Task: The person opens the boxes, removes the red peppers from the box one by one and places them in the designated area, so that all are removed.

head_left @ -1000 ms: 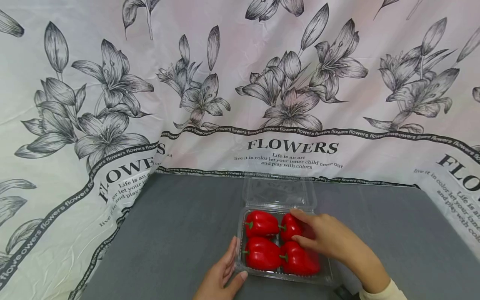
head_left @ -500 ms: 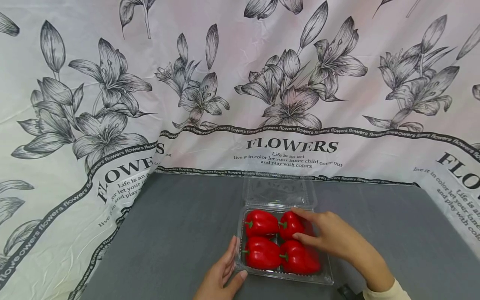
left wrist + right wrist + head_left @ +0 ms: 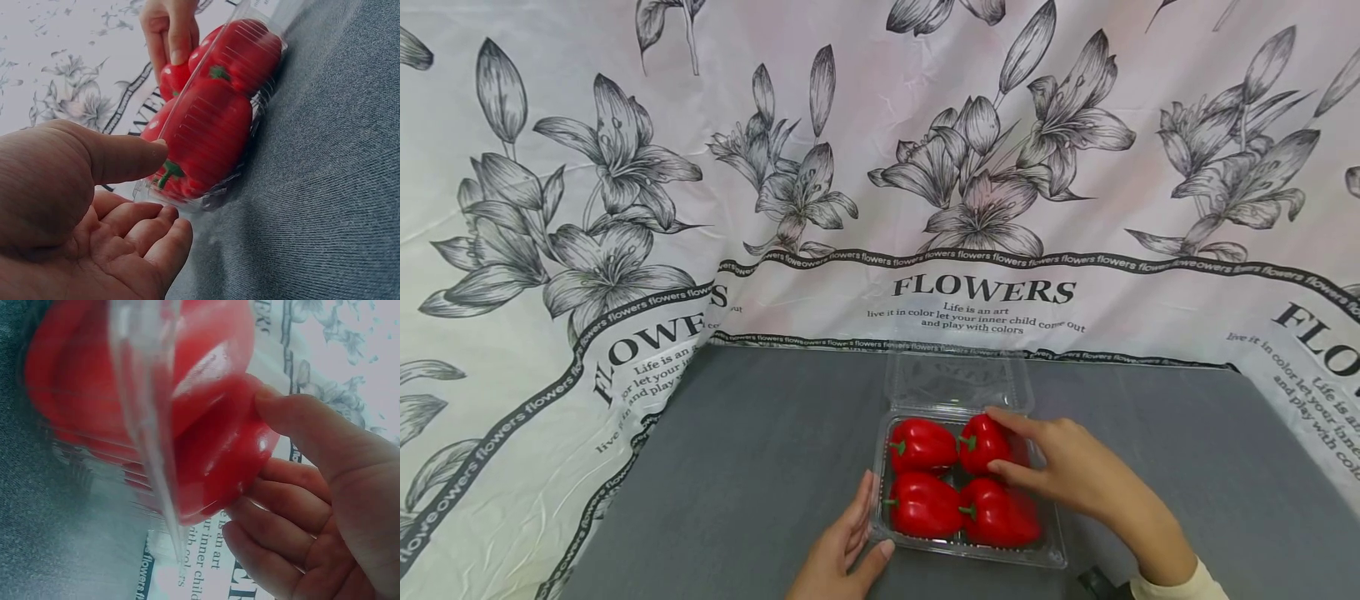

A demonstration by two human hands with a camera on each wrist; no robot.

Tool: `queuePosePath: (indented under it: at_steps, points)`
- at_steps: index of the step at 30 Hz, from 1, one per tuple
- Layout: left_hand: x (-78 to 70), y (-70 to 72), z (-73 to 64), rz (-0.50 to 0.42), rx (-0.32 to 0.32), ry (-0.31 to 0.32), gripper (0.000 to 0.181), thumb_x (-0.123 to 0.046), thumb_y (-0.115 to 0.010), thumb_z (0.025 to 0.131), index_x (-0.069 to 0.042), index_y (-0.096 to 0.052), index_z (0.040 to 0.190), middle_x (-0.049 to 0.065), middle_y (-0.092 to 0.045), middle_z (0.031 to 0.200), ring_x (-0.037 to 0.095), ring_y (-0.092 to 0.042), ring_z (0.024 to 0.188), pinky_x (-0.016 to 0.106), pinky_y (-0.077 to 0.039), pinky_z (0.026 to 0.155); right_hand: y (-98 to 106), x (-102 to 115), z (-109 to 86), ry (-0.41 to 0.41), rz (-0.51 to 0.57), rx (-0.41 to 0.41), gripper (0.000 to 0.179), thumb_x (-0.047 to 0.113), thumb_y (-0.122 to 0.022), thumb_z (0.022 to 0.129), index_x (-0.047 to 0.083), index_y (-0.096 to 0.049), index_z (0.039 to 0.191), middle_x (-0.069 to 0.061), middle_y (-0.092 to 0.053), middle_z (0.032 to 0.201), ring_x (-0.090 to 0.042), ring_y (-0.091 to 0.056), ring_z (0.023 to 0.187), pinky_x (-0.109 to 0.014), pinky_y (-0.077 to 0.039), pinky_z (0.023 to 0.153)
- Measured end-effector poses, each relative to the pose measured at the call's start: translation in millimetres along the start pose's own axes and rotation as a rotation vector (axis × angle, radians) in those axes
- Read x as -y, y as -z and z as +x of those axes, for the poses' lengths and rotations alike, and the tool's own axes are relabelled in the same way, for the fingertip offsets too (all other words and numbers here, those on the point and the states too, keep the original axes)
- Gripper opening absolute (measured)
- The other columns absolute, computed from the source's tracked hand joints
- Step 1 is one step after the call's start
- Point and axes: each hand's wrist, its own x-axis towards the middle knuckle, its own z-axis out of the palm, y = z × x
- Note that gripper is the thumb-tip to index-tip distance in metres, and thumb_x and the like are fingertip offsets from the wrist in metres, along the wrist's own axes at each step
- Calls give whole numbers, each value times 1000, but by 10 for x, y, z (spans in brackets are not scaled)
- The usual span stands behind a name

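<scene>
A clear plastic clamshell container (image 3: 925, 548) holds several red bell peppers in two rows, its transparent lid (image 3: 958, 385) folded back. My right hand (image 3: 1075, 467) pinches the back-right bell pepper (image 3: 981, 446) between thumb and fingers. In the right wrist view, that pepper (image 3: 231, 450) stands out past the container's rim, thumb on one side, fingers on the other. My left hand (image 3: 842, 542) rests against the container's front-left corner, fingers fairly straight along the left side. In the left wrist view, its thumb (image 3: 128, 159) reaches the rim beside the front-left bell pepper (image 3: 203, 128).
A grey cloth-covered table (image 3: 760, 450) spreads out around the container. Behind and to the sides hangs a white curtain (image 3: 865, 200) printed with lilies and lettering. A small black object (image 3: 1093, 583) lies by the right sleeve.
My right hand has shifted slightly back and to the right, and the back-right bell pepper has risen and turned a little with it. The left hand stays at the container's corner.
</scene>
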Motion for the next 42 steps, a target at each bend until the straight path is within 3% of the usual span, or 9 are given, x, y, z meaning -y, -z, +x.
queuePosePath:
  at_steps: [15,22,28,35,42]
  points:
    - [-9,-13,-20,-1,-1,2,89,-33,-70,104,-10,-15,170,13,-23,173,35,-22,158,61,-29,122,126,14,-58,-49,55,2,71,51,-81,93,20,-59,153,17,-69,87,-1,-50,62,-23,-45,60]
    - [-17,-15,-26,19,-8,-20,88,-33,-70,104,-10,-16,170,12,-24,173,34,-23,158,57,-31,121,226,7,-100,-55,68,-22,73,46,-84,91,21,-58,154,18,-56,71,1,-35,50,-22,-42,50]
    - [-26,-13,-26,27,-12,-22,88,-33,-70,104,-10,-16,170,13,-24,173,34,-24,158,57,-31,121,306,-16,-132,-61,62,-40,72,41,-86,91,25,-57,154,19,-55,70,1,-36,49,-22,-42,47]
    - [-20,-11,-15,25,-16,-21,89,-32,-71,104,-8,-17,170,14,-24,173,35,-24,158,56,-31,120,403,-62,-187,-61,23,-83,73,45,-84,92,23,-56,155,15,-70,89,0,-44,59,-22,-44,56]
    - [-15,-12,-14,8,-8,-6,89,-31,-72,103,-9,-17,170,13,-25,173,35,-24,158,55,-31,121,509,-136,-271,-74,-22,-128,73,45,-83,92,22,-56,155,1,-79,110,-3,-53,71,-26,-45,65]
